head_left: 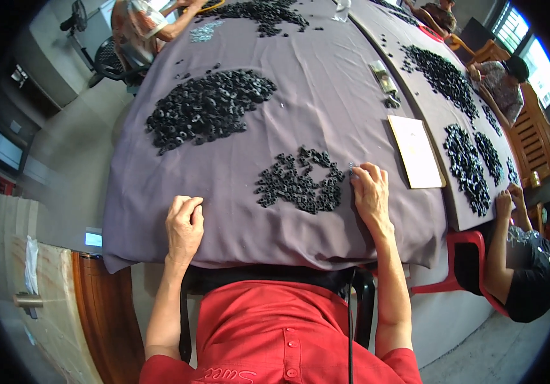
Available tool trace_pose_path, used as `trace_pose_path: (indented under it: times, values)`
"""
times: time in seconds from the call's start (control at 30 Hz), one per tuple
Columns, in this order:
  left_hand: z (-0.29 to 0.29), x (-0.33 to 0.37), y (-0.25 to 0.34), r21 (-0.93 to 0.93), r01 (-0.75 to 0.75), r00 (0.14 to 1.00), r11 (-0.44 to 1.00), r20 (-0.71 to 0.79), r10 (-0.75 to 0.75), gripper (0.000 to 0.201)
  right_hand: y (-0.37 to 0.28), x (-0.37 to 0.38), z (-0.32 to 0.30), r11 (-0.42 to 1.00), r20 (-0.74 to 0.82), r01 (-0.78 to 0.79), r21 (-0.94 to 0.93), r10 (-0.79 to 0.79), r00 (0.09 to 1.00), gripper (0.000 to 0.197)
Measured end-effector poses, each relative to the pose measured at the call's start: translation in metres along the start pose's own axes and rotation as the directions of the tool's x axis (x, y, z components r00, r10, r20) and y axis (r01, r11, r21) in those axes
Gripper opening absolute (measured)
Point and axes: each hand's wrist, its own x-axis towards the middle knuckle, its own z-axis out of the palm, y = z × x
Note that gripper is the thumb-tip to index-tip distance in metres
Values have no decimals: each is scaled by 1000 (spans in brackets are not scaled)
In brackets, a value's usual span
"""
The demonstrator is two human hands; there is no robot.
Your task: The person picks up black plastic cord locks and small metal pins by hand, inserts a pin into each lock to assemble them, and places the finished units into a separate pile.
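My left hand [185,224] rests near the front of the cloth-covered table, fingers curled in and thumb pressed to the forefinger. Whatever it may hold is hidden. To the right, my right hand [370,195] has its fingers bent down and pinched together, at the right edge of a small pile of black ring-like parts [304,192]. A tiny pale, see-through piece [352,166] shows by its fingertips; I cannot make out whether it is gripped. Farther off to the left lies a bigger heap of black ring-like parts [208,109].
A flat cream-coloured board [414,152] lies right of my right hand, with a small packet [383,77] beyond it. More black piles [441,77] cover the adjoining table, where people sit. Small light-blue pieces [205,32] lie at the far left, near another person [141,29].
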Motion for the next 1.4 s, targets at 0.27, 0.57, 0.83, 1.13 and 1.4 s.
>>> trace_pose_path:
  times: [0.27,0.57,0.83,1.13,1.4]
  values:
    - [-1,0,-4,104,-83,992,991,-83,92,18,-1,-2,3,998,-106,59,-22,-61,993,20]
    - [7,2,-13,318,-130,981,939,-95,168,19,-3,-6,5,986,-133,-41,-159,20,991,22]
    - [7,-2,-27,198,-42,996,979,-70,57,23,-6,-7,5,994,-149,-50,-99,35,988,21]
    - [6,-1,-24,231,-38,998,972,-39,48,22,-7,-4,3,996,-143,-35,-88,23,990,24]
    - [5,-1,-23,223,-32,998,974,-48,44,20,-8,-5,5,992,-144,-47,-119,30,989,21]
